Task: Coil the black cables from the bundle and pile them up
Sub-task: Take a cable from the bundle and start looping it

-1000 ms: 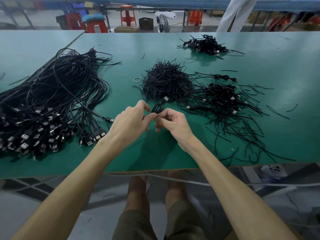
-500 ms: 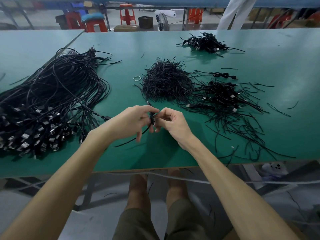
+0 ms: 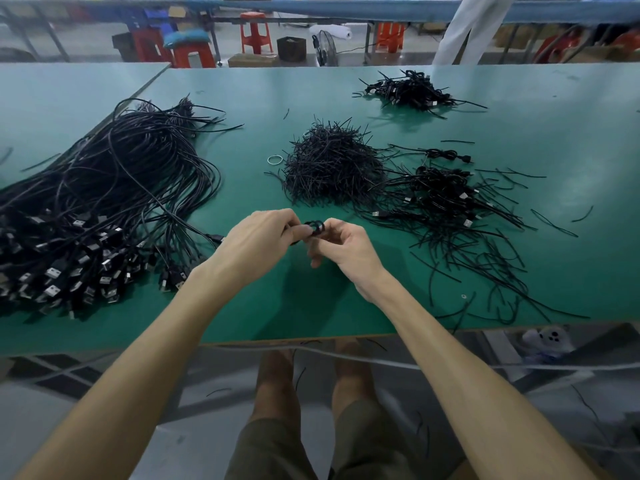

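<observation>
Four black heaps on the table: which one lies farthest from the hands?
The small heap near the table's far edge, right of centre. The long bundle, the tie heap and the coiled pile all lie nearer.

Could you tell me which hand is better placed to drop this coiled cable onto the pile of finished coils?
Probably the right hand: it pinches the coiled cable and the pile of coils lies on its side.

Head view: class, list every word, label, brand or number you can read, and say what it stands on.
None is readable. The USB plugs in the cable bundle and the cardboard box behind the green table show no legible print; any marks are too small or blurred.
</observation>
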